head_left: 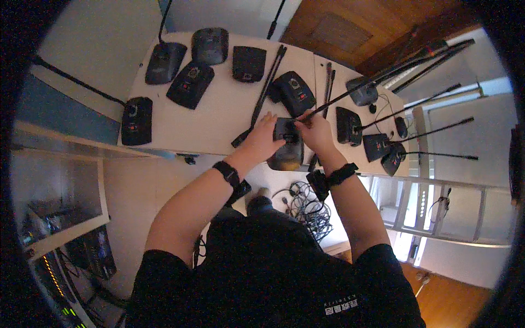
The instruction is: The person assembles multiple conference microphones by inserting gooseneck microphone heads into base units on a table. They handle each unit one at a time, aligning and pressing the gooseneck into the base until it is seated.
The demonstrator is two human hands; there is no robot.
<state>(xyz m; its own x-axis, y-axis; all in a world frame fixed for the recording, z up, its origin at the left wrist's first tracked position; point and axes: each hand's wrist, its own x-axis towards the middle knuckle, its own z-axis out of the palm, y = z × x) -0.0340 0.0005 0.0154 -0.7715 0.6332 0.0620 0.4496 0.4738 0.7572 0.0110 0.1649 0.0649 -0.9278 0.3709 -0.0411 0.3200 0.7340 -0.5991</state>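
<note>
A black desktop microphone base [287, 158] lies at the table's near edge, between my hands. My left hand [262, 135] grips its left side, thumb across its surface. My right hand [317, 133] is closed, pinching a long dark gooseneck stem [358, 87] near the base's far edge. The stem slants away to the upper right; whether its end sits in the base is hidden by my fingers. Just beyond lies another microphone base [294, 93] with a small red mark. Loose gooseneck stems [268, 87] rest left of it.
Several more microphone bases [190, 85] spread over the pale table [219, 117]. At the right, some bases [349, 126] carry stems that jut past the table edge. A tangle of black cables [310, 210] lies below the table's near edge. An equipment cabinet [68, 235] stands lower left.
</note>
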